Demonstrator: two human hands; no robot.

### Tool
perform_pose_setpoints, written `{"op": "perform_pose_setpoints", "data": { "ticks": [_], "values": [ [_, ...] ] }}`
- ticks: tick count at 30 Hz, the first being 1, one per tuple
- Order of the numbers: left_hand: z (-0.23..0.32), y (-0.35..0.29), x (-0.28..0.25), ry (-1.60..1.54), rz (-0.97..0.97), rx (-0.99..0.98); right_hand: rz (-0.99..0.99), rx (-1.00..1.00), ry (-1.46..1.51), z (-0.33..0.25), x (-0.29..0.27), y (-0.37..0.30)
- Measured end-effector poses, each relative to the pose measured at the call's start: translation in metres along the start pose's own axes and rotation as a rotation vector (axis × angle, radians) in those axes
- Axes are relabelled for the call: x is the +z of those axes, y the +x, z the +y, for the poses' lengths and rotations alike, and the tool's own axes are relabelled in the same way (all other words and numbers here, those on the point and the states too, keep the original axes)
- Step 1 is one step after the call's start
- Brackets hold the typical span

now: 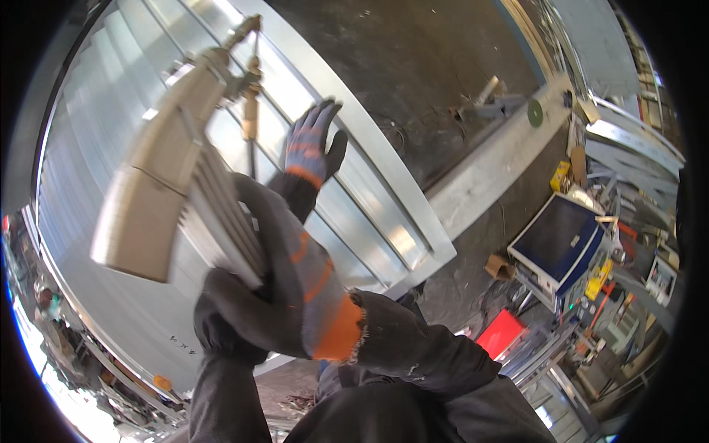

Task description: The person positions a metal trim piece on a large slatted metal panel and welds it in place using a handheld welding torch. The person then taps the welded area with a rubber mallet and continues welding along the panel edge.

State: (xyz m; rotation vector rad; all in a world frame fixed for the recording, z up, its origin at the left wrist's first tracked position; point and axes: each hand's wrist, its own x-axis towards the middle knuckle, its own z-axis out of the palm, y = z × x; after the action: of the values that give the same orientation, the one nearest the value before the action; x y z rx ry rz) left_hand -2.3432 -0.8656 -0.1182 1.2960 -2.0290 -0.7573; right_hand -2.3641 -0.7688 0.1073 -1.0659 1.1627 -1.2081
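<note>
Panel [103, 125], ribbed metal: right hand [286, 272] clasped around beige-grey tool [153, 173] above it; left hand [309, 144] open over it, thumb apart.

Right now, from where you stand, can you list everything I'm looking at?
Tool: one, greyish, blurred, in the right hand
Panel: one, silver, ribbed, under the tool
Beam: one, grey, right of the panel
Disc: one, green, on the beam
Boxy unit: one, blue and white with dark face, right side
Yellow items: at least two, yellow, near the unit
Carton: one, brown, left of the unit
Red item: one, red, below the carton
Metal strips: several, grey, far right
Floor: one, dark, beyond the panel
Smaller clutter: uncountable, mixed, both edges
Sleeves: two, dark, lower middle
Hands: two, gloved black, grey and orange; left spread over the panel, right around the tool
</note>
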Motion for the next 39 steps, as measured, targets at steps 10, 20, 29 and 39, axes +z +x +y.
{"op": "perform_pose_setpoints", "data": {
  "ticks": [10, 20, 29, 39],
  "values": [
    [0.142, -0.353, -0.073, -0.905, -0.431, -0.953, 0.221, 0.162, -0.272, 0.049, -0.068, -0.167],
    [0.225, -0.422, -0.089, -0.921, -0.362, -0.967, 0.212, 0.191, -0.197, 0.059, -0.083, -0.239],
    [0.220, -0.365, -0.190, -0.746, -0.519, -1.300, 0.273, 0.345, 0.052, 0.073, -0.060, -0.249],
    [0.171, -0.322, -0.202, -0.688, -0.904, -1.182, 0.616, 0.411, 0.008, 0.107, -0.030, -0.237]
  ]
}}
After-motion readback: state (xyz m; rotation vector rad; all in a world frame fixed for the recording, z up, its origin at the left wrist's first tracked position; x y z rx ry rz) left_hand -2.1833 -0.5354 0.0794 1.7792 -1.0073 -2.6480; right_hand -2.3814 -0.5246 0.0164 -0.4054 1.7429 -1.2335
